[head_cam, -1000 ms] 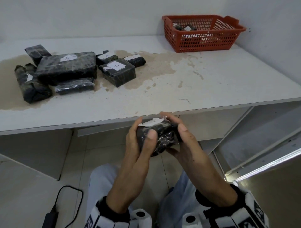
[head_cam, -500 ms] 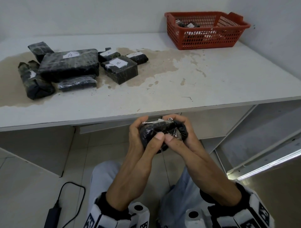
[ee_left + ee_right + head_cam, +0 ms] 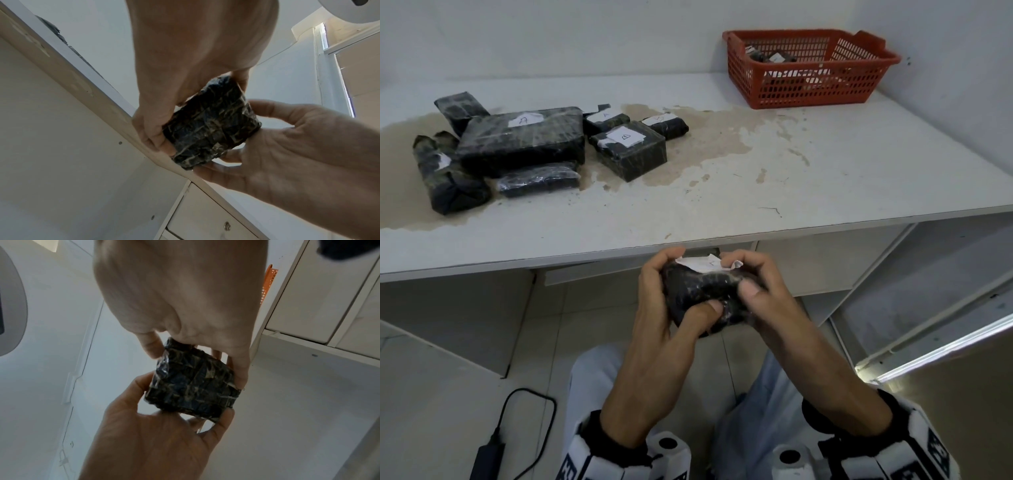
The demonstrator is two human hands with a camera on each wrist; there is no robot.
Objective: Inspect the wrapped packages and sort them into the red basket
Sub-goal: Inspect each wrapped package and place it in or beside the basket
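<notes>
I see a black, glossy-wrapped package (image 3: pixel 702 294) with a white paper label (image 3: pixel 700 265); the mesh basket (image 3: pixel 808 82) is red; the table (image 3: pixel 825 178) is white with a tan stain (image 3: pixel 722 137); the cable (image 3: pixel 530 411) is black.

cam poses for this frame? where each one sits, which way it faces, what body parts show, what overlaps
Head: on the head, facing forward and down at table, red basket, both forearms, knees.
Left wrist: under the left hand, looking up along it at the wrapped package, right hand.
Right wrist: under the right hand, looking up.
All three share the package.
</notes>
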